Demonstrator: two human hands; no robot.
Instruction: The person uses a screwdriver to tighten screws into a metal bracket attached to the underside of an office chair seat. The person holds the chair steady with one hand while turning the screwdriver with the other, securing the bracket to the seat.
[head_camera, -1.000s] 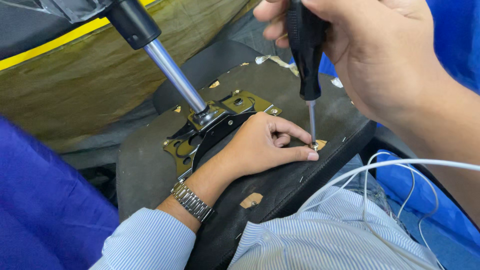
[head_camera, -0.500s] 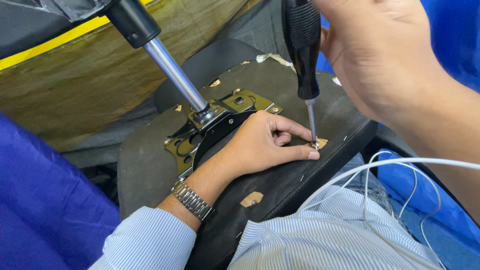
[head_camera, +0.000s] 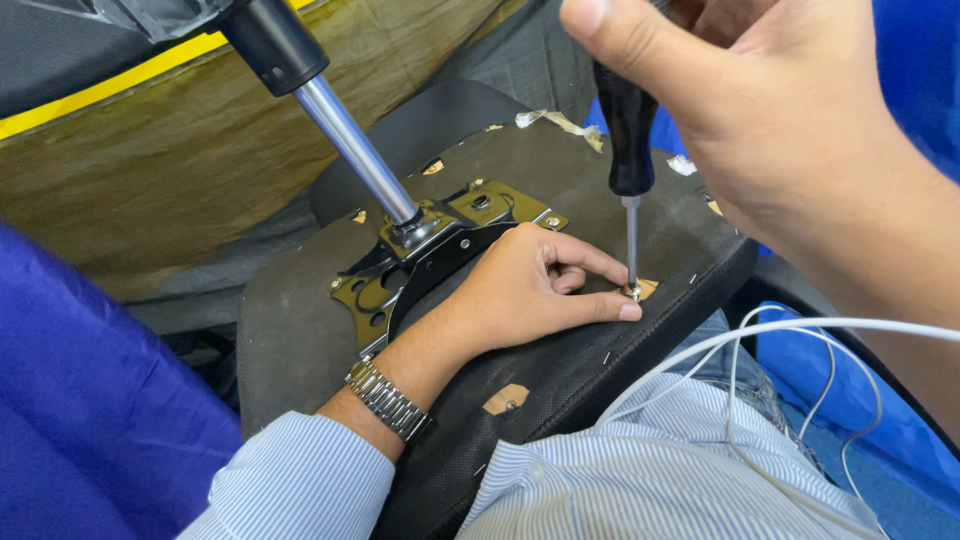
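Observation:
An upturned chair seat (head_camera: 300, 330) covered in black fabric lies across my lap. My left hand (head_camera: 530, 285) rests flat on it, with thumb and forefinger pinching a small screw (head_camera: 633, 292) at a torn hole in the fabric. My right hand (head_camera: 760, 110) grips the black handle of a screwdriver (head_camera: 628, 150) from above. Its thin shaft stands upright, the tip set on the screw. A steel watch (head_camera: 388, 400) sits on my left wrist.
A metal mounting plate (head_camera: 420, 250) with a chrome gas cylinder (head_camera: 355, 150) rises from the seat's middle. A second torn hole with a screw (head_camera: 507, 400) lies nearer me. White cables (head_camera: 800, 330) cross my striped shirt. Blue cloth lies left and right.
My right hand has shifted a little on the screwdriver handle, as if turning it. The left hand and the screw stay where they were.

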